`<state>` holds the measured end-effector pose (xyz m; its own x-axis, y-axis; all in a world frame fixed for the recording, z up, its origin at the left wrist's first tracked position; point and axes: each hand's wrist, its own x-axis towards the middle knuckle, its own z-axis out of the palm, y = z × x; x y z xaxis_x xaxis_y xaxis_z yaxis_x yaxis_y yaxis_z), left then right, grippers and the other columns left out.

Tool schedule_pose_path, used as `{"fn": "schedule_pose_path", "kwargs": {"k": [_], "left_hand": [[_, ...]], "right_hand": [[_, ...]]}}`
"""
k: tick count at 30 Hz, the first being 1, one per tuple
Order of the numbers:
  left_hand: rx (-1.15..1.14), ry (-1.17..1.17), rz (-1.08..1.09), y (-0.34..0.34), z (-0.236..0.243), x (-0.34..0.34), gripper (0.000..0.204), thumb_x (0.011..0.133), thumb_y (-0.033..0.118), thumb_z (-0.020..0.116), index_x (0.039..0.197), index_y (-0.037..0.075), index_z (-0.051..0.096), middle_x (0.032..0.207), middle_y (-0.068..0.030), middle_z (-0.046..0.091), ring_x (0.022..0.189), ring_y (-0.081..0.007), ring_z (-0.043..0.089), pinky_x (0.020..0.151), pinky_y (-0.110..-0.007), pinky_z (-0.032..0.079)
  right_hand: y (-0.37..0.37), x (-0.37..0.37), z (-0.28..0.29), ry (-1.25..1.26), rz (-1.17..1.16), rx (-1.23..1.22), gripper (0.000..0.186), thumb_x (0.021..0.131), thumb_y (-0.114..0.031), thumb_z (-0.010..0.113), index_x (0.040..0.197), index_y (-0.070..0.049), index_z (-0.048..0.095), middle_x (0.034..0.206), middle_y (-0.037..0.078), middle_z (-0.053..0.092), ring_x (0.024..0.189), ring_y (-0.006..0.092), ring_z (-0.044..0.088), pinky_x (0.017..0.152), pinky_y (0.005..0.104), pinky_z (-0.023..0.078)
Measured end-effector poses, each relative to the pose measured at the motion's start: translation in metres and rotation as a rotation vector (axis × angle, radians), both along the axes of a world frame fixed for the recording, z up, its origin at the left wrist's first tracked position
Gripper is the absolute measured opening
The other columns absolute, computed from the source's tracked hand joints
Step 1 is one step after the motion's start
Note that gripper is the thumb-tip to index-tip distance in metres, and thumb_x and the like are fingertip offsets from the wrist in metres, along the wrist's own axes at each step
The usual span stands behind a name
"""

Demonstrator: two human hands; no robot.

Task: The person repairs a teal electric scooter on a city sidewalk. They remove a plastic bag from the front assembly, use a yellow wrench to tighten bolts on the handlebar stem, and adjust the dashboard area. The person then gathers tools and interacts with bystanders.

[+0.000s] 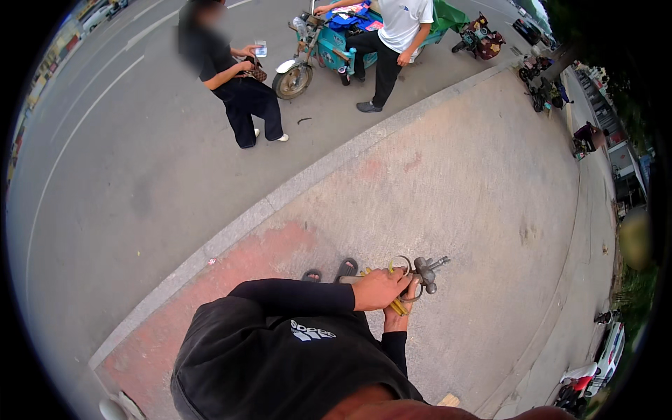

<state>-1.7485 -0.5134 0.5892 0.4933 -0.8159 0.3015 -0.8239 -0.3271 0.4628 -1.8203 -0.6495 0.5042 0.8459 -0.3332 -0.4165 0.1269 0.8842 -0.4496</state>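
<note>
In front of my body both hands are together around a cluster of tools. A grey metal hammer head (425, 274) with rounded ends sticks out past my fingers, and a thinner metal tip (441, 262) points beyond it. Curved metal loops, like scissor handles (401, 263), show beside it. Yellow sticks or handles (398, 306) poke out below and behind my hands. My left hand (380, 288) lies closed over the bunch from the left. Beneath it my right hand (408, 297) grips the tools, its fingers partly hidden.
I stand on a paved sidewalk (448, 189), with a stone curb (280, 199) to the left. On the road, one person (245, 91) holds a paper or card near a teal cargo tricycle (329, 49); another person (392, 49) stands against it. Parked scooters (537, 87) line the far right.
</note>
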Motion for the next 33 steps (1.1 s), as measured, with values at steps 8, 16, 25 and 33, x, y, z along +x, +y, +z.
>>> {"fn": "schedule_pose_path", "kwargs": {"k": [8, 16, 25, 33], "left_hand": [[0.058, 0.194, -0.120, -0.061, -0.008, 0.002, 0.050, 0.088, 0.014, 0.060, 0.133, 0.006, 0.042, 0.098, -0.0228, 0.065, 0.071, -0.0341, 0.071, 0.054, -0.042, 0.055], [0.131, 0.541, -0.177, -0.106, -0.012, 0.022, 0.048, 0.094, 0.015, 0.055, 0.139, 0.007, 0.038, 0.106, -0.0200, 0.069, 0.083, -0.0409, 0.070, 0.067, -0.048, 0.055], [-0.140, 0.357, 0.008, -0.130, -0.036, 0.017, 0.029, 0.090, 0.012, 0.063, 0.118, 0.006, 0.062, 0.102, -0.0122, 0.065, 0.083, -0.0341, 0.068, 0.070, -0.043, 0.055], [-0.083, 0.276, -0.067, -0.136, -0.075, 0.013, 0.016, 0.087, 0.014, 0.065, 0.100, 0.006, 0.069, 0.097, -0.0096, 0.064, 0.082, -0.0326, 0.068, 0.070, -0.042, 0.055]], "right_hand": [[-0.066, -0.035, -0.044, -0.113, 0.059, -0.048, 0.050, 0.090, -0.041, 0.065, 0.129, -0.012, 0.053, 0.121, 0.008, 0.060, 0.117, 0.0239, 0.058, 0.103, 0.0434, 0.046], [-0.106, -0.028, -0.015, -0.024, 0.019, -0.232, 0.063, 0.086, -0.043, 0.068, 0.135, -0.009, 0.049, 0.125, 0.008, 0.059, 0.114, 0.0229, 0.060, 0.100, 0.0399, 0.049], [-0.144, -0.011, -0.061, -0.097, 0.138, -0.305, 0.058, 0.087, -0.046, 0.067, 0.129, -0.008, 0.054, 0.117, 0.007, 0.062, 0.104, 0.0213, 0.063, 0.089, 0.0371, 0.053], [-0.139, -0.027, -0.075, -0.045, 0.121, -0.207, 0.055, 0.090, -0.048, 0.065, 0.126, -0.008, 0.055, 0.116, 0.007, 0.062, 0.103, 0.0212, 0.064, 0.092, 0.0376, 0.052]]}}
